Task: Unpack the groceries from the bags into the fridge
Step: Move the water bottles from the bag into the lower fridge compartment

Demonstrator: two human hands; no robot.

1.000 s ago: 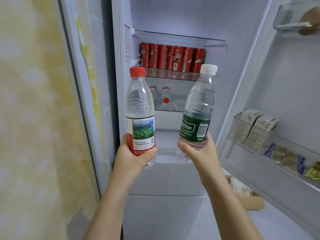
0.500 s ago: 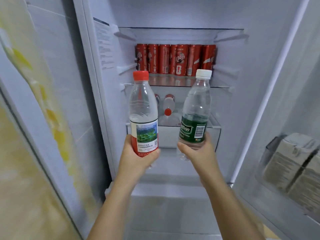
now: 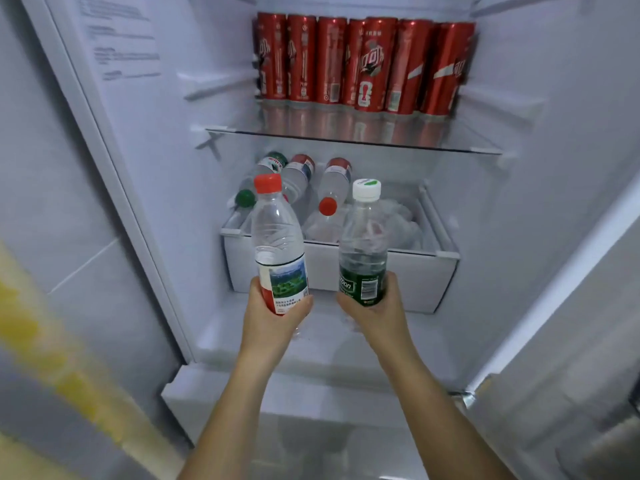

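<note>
fridge point(image 3: 519, 237) interior fills the view, door open, both arms reaching in. high above the fingers and well beyond them, a glass shelf point(image 3: 346, 140) carries a row of red cans point(image 3: 363, 64), all upright. just past the fingertips sits a white drawer point(image 3: 415, 275), open at the top, with several water bottles point(image 3: 332, 188) lying on their sides in it, caps toward the person. something clear and crumpled shows at its right end; i cannot tell what.

the left hand point(image 3: 270, 323) is wrapped round the lower label of a red-capped bottle point(image 3: 277, 244), fingers and thumb clamped on it, bottle upright. the right hand point(image 3: 377, 317) clasps the base of a green-labelled bottle point(image 3: 363, 244) with a white cap the same way, just beside the other but apart. both bottles hang in the air before the drawer's front wall, not yet in it.

step in hand, as i judge it: bringing these two to the drawer. the next move likely calls for lifting them over the front wall, tipping each onto its side among the others, then loosening the fingers one hand at a time so neither rolls.
</note>
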